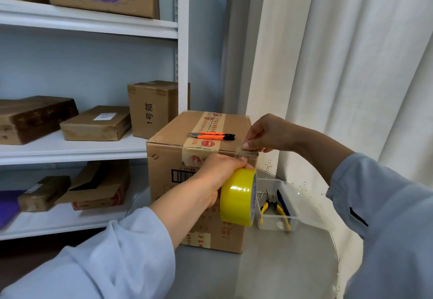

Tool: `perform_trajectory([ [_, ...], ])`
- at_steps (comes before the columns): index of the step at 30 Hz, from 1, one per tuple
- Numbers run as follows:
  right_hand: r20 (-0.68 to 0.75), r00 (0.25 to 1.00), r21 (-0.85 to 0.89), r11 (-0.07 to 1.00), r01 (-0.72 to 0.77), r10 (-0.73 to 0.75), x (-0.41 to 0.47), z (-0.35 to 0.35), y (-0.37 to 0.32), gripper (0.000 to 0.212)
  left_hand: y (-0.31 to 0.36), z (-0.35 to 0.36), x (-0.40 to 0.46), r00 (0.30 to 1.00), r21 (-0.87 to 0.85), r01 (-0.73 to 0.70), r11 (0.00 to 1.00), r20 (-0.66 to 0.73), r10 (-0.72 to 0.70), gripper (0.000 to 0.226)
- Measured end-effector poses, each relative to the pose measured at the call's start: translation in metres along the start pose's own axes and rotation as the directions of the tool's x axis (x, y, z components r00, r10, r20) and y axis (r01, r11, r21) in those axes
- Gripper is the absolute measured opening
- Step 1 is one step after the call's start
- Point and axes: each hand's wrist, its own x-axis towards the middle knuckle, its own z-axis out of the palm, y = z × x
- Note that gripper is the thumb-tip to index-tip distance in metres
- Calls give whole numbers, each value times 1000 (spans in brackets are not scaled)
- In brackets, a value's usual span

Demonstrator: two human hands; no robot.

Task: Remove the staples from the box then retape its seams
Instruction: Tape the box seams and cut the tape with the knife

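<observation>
Standing on the grey table (pixel 269 273) near its far left edge, the cardboard box (pixel 168 181) is closed, with a strip of printed tape (pixel 210 123) running down the middle of its top and over the front edge. Your left hand (pixel 218 177) grips the yellow tape roll (pixel 236 197) in front of the box's near right corner, fingers curled over the top of the roll. Your right hand (pixel 264 134) pinches the free end of the clear tape (pixel 246 152) between thumb and fingertips and holds it against the top near right corner of the box; the pulled-out length runs from that corner down to the roll. Orange-handled snips (pixel 210 136) lie on top of the box, across the printed strip, just beside your right hand. To the right of the box, close to the table's right edge, a clear plastic tub (pixel 278 223) holds yellow-handled pliers (pixel 273 205) and a few loose staples (pixel 260 194). White shelves (pixel 89 151) to the left carry several other cardboard parcels (pixel 96 123), and a white curtain (pixel 351 64) hangs behind the table on the right. Both of your sleeves (pixel 112 259) are pale blue.
</observation>
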Motion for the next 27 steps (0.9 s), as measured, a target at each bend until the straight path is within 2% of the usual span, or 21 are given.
perform_trajectory([
  [8, -27, 999, 56, 998, -40, 41, -4, 6, -1, 20, -1, -1, 2, 1000, 22, -6, 1000, -9, 6, 21],
  [11, -39, 990, 186, 975, -125, 134, -6, 9, 3, 40, -3, -1, 1, 1000, 31, -9, 999, -14, 9, 21],
  [12, -31, 986, 231, 961, -150, 162, -7, 9, 4, 40, -3, -1, 1, 1000, 28, -12, 1000, -17, 13, 21],
  [16, -29, 984, 353, 923, -155, 176, -11, 18, 4, 16, -4, -1, 2, 1000, 27, -16, 1000, -19, 16, 21],
  [17, -56, 983, 361, 922, -143, 175, -11, 21, 5, 15, -4, 0, 2, 1000, 30, -16, 999, -20, 16, 21],
  [20, -120, 976, 354, 927, -127, 180, -9, 25, 6, 30, -5, 0, 2, 1000, 35, -15, 999, -23, 16, 21],
  [23, -122, 971, 338, 929, -154, 206, -9, 26, 5, 16, -4, -1, 1, 1000, 29, -13, 999, -15, 14, 21],
  [27, -113, 978, 315, 940, -132, 175, -11, 25, 3, 39, -4, 0, 2, 1000, 28, -19, 999, -16, 20, 21],
])
